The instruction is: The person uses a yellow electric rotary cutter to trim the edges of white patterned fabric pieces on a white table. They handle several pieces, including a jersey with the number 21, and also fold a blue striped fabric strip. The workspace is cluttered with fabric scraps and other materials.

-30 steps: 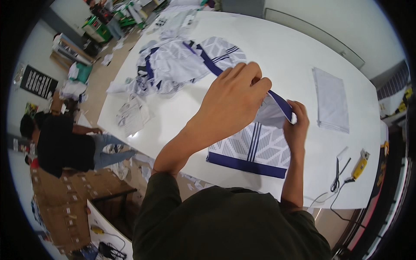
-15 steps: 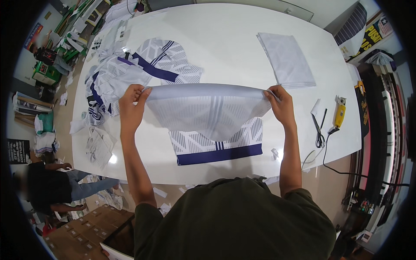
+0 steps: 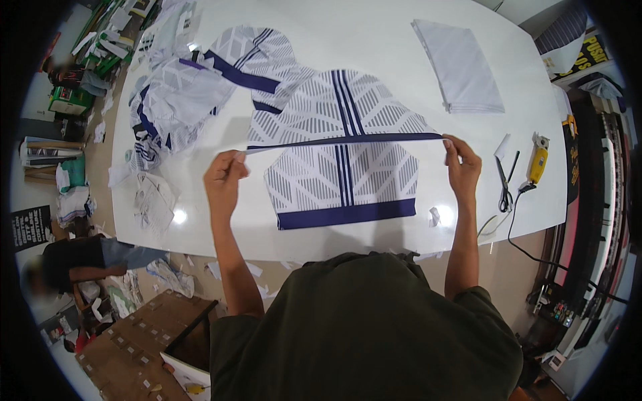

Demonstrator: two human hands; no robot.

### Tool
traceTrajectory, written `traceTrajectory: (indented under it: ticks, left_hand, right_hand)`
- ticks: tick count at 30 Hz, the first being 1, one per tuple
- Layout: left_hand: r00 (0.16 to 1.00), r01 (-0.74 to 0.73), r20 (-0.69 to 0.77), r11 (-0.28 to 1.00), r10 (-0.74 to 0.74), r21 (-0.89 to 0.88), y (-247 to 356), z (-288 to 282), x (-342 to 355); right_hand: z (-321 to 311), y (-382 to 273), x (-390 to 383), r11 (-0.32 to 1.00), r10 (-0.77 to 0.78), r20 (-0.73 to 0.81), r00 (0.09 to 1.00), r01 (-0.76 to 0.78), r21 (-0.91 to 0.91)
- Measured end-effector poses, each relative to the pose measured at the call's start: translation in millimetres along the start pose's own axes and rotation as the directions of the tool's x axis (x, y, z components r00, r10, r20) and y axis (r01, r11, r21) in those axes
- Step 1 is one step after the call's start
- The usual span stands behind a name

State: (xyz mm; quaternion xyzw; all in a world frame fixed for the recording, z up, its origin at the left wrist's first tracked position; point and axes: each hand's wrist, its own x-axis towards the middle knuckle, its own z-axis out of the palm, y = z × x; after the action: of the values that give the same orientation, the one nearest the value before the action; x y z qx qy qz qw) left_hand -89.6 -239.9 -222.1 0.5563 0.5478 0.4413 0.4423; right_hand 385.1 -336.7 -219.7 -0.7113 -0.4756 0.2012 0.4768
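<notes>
A sleeve-shaped fabric panel [image 3: 301, 103], white with grey hatching and navy stripes, spreads away from me with its rounded side far. Its navy hem is stretched between my hands. My left hand [image 3: 225, 175] pinches the hem's left end, and my right hand [image 3: 463, 164] pinches the right end. Just nearer lies a second matching panel [image 3: 301, 177], flat, its navy band toward me and its far part covered by the held one. Beyond my left hand, more cut pieces [image 3: 177, 93] with the same pattern lie in a loose heap; one borders the held panel.
The white table [image 3: 374, 244] also carries a folded pale fabric stack [image 3: 461, 67] at the far right. To my right are black-handled scissors [image 3: 504, 190] and a yellow electric cutter [image 3: 537, 164] with a black cord. A person [image 3: 77, 260] is at the left, near brown cartons [image 3: 140, 341].
The held panel has turned from its pale back to its patterned face, its rounded side now pointing away from me. My hands have spread slightly farther apart. The head view has shifted.
</notes>
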Motion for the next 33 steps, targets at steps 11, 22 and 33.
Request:
traceTrajectory:
  ticks: [11,22,33]
  left_hand:
    - [0.908,0.356,0.186,0.926,-0.375,0.13,-122,16,-77]
    - [0.9,0.318,0.281,0.943,-0.333,0.098,-159,6,-112]
    - [0.978,0.098,0.134,0.924,-0.157,0.369,-196,31,-138]
  right_hand:
    - [38,118,-115,0.95,0.302,0.295,0.907,-0.313,-0.011]
    - [20,113,-125,0.966,0.244,0.362,0.9,-0.193,-0.171]
    - [-4,262,-140,0.96,-0.175,0.528,0.831,0.264,-0.096]
